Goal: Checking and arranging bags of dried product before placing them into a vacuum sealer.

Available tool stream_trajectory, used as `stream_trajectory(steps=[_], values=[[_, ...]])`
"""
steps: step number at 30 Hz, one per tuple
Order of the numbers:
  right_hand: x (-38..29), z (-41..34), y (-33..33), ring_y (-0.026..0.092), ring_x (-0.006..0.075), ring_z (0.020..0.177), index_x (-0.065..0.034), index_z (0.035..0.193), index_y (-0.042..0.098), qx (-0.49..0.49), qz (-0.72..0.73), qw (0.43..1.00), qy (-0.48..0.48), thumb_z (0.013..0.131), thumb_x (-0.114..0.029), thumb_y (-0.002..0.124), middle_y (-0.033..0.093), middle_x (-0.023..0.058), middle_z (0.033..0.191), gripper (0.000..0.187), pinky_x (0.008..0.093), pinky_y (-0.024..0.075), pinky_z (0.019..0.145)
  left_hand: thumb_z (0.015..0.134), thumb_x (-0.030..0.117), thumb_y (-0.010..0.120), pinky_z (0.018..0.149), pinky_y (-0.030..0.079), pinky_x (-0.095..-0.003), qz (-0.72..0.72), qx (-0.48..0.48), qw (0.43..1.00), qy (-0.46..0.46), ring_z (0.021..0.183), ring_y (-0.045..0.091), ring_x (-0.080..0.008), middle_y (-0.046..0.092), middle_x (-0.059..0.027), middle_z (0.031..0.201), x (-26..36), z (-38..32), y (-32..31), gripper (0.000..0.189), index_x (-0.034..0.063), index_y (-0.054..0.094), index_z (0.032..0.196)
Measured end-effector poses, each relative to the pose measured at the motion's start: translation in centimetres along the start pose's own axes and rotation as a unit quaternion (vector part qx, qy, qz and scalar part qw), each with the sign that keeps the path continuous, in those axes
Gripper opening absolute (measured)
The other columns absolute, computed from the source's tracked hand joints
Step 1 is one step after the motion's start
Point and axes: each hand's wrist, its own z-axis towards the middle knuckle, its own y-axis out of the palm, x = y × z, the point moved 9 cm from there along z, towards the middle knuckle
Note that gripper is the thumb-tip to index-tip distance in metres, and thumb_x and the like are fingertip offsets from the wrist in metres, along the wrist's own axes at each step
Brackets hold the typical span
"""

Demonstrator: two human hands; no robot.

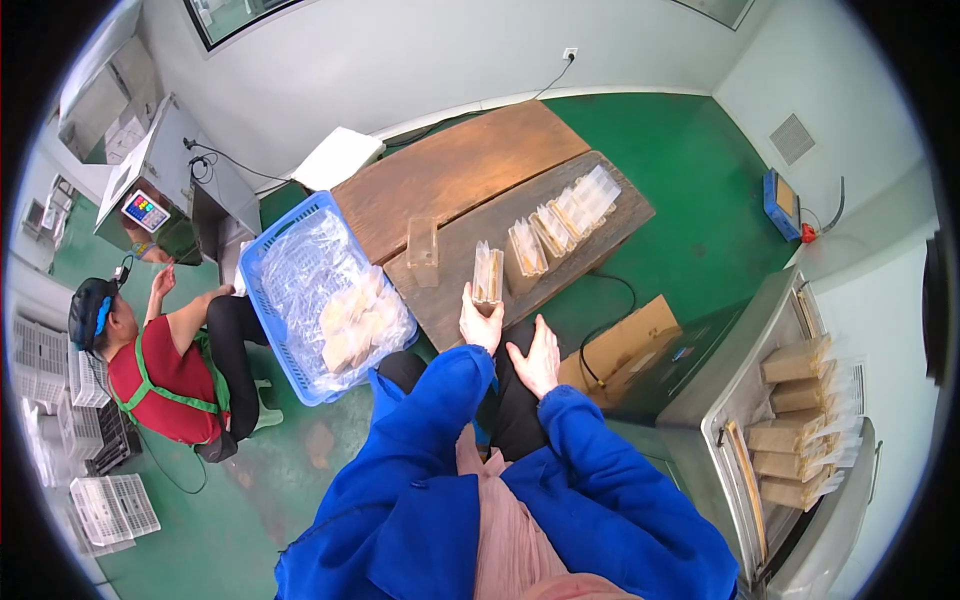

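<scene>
My left hand (481, 324) grips the near end of a transparent plastic box (489, 279), with flat clear packets standing upright inside. The box is at the near edge of a wooden bench (465, 180). My right hand (535, 357) is over my right thigh, fingers apart and holding nothing. Another transparent box (422, 251) stands left of the gripped one, and I see no packets in it. To the right runs a row of several packet-filled boxes (527, 251). A blue plastic basket (262, 300) at my left holds clear film and a heap of pale packets (354, 319).
At my right, an open metal machine (750, 450) contains several filled boxes (787, 435). Cardboard (630, 337) and a black cable (634, 292) lie beside the bench. A seated co-worker (169, 375) is left of the basket, facing a metal cabinet with a control panel (145, 211).
</scene>
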Motion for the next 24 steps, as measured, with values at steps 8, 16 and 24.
stream_trajectory(steps=[8, 16, 24], values=[[-1.5, 0.2, 1.0, 0.049, 0.0372, 0.132, 0.0021, 0.143, 0.044, -0.023, -0.047, 0.998, -0.033, 0.084, -0.031, 0.075, 0.053, 0.0217, 0.139, 0.074, 0.0481, 0.0426, 0.106, 0.077, 0.013, 0.078, 0.105, 0.049, -0.0434, 0.003, 0.034, 0.999, 0.010, 0.124, 0.061, -0.0412, 0.061, -0.0262, 0.135, 0.0, 1.2, 5.4, 0.088, 0.0040, 0.037, 0.154], [-1.8, 0.7, 1.0, 0.051, 0.0354, 0.129, -0.0015, 0.136, 0.054, -0.005, -0.054, 0.998, -0.038, 0.086, -0.034, 0.073, 0.056, 0.0156, 0.139, 0.063, 0.0470, 0.0445, 0.105, 0.080, 0.017, 0.076, 0.116, 0.039, -0.0420, 0.073, -0.118, 0.988, -0.062, 0.139, 0.046, -0.0412, 0.042, -0.0260, 0.154, -1.4, 2.7, 5.9, 0.090, -0.0019, 0.030, 0.156], [-0.6, 0.8, 1.1, 0.050, 0.0339, 0.130, -0.0032, 0.133, 0.057, -0.005, -0.058, 0.998, -0.031, 0.085, -0.038, 0.074, 0.056, 0.0137, 0.137, 0.062, 0.0487, 0.0454, 0.103, 0.090, 0.012, 0.069, 0.073, 0.060, -0.0389, 0.047, -0.068, 0.986, 0.148, 0.091, 0.071, -0.0258, 0.045, -0.0210, 0.152, 9.0, 6.9, -4.8, 0.058, 0.0024, 0.048, 0.144]])
